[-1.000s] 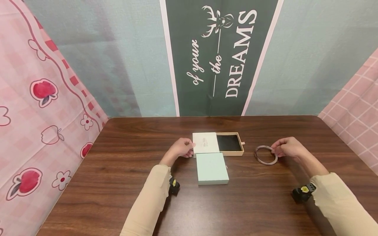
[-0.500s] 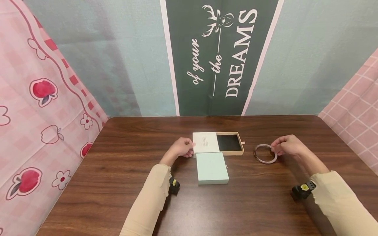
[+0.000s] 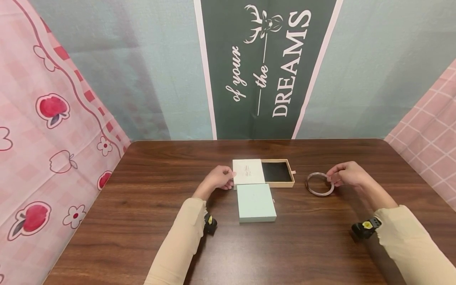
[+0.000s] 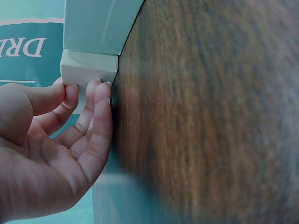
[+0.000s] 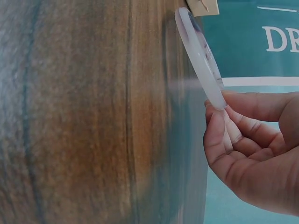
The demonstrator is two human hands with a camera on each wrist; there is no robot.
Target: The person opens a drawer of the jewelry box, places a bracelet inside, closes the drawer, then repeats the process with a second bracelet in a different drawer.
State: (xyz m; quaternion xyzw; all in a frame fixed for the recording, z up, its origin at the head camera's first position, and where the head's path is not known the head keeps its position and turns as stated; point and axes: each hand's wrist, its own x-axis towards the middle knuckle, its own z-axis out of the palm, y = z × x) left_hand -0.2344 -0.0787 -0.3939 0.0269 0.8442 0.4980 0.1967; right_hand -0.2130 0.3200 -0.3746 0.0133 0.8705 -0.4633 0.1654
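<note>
My right hand (image 3: 345,174) pinches the edge of a pale, marbled bangle (image 3: 320,194) between thumb and fingers. In the right wrist view the bangle (image 5: 202,60) is seen nearly edge-on, tilted, its far end toward the box drawer. A white box sleeve (image 3: 247,171) with small pink lettering lies mid-table; my left hand (image 3: 221,177) holds its left end, thumb and curled fingertips at the edge. From the sleeve's right side a drawer (image 3: 278,185) is pulled out, showing a black lining and a small ribbon tab. In the left wrist view the fingers meet the white sleeve (image 4: 88,70).
Directly in front of the white sleeve lies a mint-green box (image 3: 255,202), closed, with a small tab on its right side. Brown wood-grain table (image 3: 285,249) spreads around them. Behind stands a teal and dark green curtain (image 3: 142,79), and pink cloths hang at both sides.
My right hand and the bangle have shifted very slightly away from me and to the left. The left hand and both boxes stay where they were.
</note>
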